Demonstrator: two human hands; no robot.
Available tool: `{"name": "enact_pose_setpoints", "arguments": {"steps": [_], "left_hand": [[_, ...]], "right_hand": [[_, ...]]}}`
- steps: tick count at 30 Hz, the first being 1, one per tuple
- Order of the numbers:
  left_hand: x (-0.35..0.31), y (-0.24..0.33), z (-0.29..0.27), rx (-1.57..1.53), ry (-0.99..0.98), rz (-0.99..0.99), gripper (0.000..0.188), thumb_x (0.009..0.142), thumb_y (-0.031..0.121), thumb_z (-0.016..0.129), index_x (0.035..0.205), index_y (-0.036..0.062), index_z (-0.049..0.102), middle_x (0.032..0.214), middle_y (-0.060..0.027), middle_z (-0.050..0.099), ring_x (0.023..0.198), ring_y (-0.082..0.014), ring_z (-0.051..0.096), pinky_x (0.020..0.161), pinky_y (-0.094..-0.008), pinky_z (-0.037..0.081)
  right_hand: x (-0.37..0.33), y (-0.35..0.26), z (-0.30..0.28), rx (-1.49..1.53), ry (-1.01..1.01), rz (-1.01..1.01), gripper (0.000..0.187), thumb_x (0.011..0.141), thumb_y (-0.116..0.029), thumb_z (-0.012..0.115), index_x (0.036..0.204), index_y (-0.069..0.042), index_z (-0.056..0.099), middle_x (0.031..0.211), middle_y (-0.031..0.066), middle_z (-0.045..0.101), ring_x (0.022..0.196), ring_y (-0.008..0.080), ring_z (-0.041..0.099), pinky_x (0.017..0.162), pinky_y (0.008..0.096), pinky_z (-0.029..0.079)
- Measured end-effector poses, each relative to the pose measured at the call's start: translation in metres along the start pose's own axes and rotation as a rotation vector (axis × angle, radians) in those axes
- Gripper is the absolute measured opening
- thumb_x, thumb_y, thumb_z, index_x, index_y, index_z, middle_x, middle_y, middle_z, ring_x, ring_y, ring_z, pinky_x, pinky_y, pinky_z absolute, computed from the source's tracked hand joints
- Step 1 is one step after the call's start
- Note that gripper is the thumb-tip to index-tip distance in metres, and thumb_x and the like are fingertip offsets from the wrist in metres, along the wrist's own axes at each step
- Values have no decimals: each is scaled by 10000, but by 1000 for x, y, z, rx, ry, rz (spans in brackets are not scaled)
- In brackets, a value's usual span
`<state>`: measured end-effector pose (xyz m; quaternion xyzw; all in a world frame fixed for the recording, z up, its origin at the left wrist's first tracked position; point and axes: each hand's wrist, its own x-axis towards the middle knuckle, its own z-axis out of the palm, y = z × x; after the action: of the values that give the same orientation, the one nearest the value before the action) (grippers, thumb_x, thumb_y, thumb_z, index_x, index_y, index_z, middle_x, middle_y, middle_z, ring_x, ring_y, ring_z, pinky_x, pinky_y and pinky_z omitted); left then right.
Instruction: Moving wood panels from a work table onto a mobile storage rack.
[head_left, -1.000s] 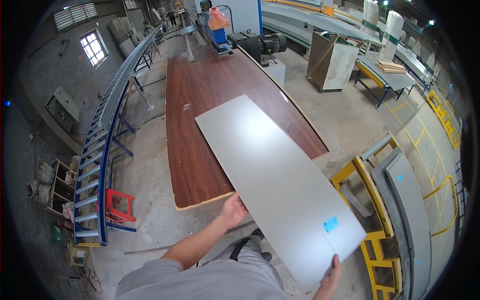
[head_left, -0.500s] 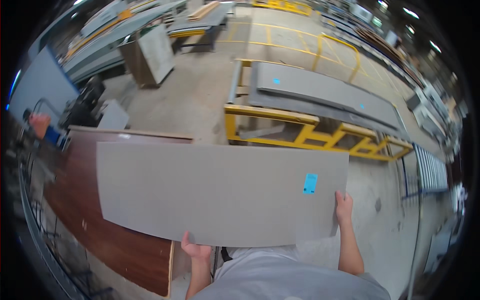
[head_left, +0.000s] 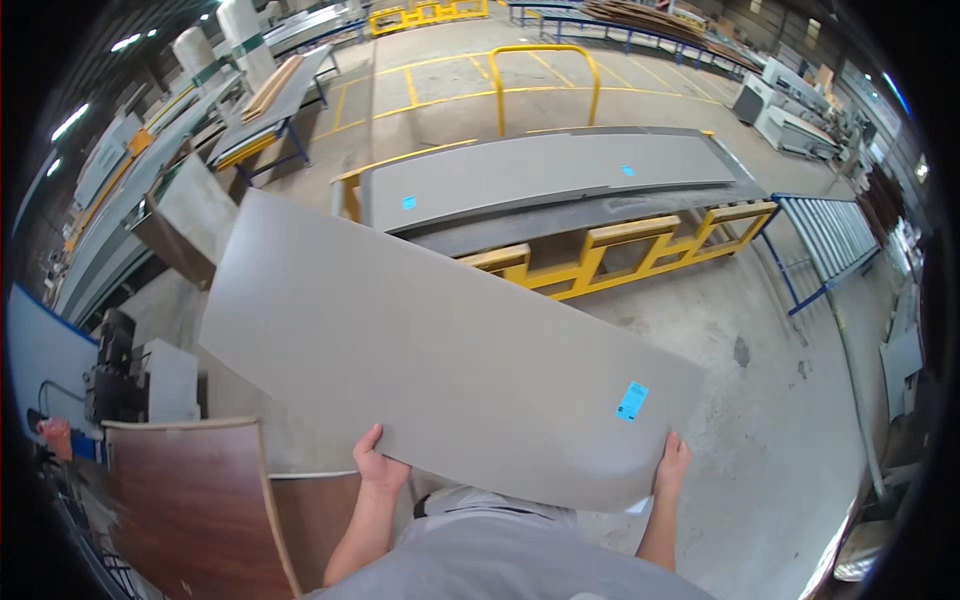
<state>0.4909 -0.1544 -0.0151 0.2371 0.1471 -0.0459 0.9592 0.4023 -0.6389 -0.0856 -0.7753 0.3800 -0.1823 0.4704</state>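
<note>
A large flat grey panel (head_left: 420, 340) with a blue label (head_left: 632, 401) near its right end is held in front of my body, its left end reaching farther out than its right. My left hand (head_left: 380, 462) grips the near edge, thumb on top and the other fingers out of sight beneath. At the right end, my right hand (head_left: 674, 462) clasps the short edge the same way. Beyond the panel, similar grey panels (head_left: 540, 180) with small blue labels lie on a yellow-framed stand (head_left: 640, 232).
To the left stand a reddish-brown wood board (head_left: 185, 500) and a black machine part (head_left: 115, 350). Another person's hand (head_left: 55, 435) shows at the far left. A roller conveyor (head_left: 825, 230) stands right of the stand, and a yellow rail (head_left: 545, 50) rises behind it.
My view has turned right toward the yellow stand. The held panel has swung off the brown board, its left end now pointing farther ahead; both hands keep their grip.
</note>
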Motion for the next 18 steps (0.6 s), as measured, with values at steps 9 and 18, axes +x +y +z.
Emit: {"name": "enact_pose_setpoints", "arguments": {"steps": [9, 18], "left_hand": [[189, -127, 76, -66, 255, -345, 503, 910, 242, 454, 1339, -21, 436, 1371, -174, 491, 1271, -352, 454, 1099, -472, 327], [383, -160, 123, -137, 213, -499, 488, 921, 248, 462, 1330, -18, 443, 1347, -162, 509, 1257, -337, 466, 1096, -470, 329]], "right_hand": [[140, -40, -39, -251, 140, 133, 493, 944, -386, 566, 797, 84, 542, 764, 153, 593, 717, 204, 498, 686, 398, 450], [292, -118, 46, -364, 156, 150, 573, 925, -458, 578, 747, 82, 506, 739, 171, 562, 699, 228, 477, 683, 415, 435]]}}
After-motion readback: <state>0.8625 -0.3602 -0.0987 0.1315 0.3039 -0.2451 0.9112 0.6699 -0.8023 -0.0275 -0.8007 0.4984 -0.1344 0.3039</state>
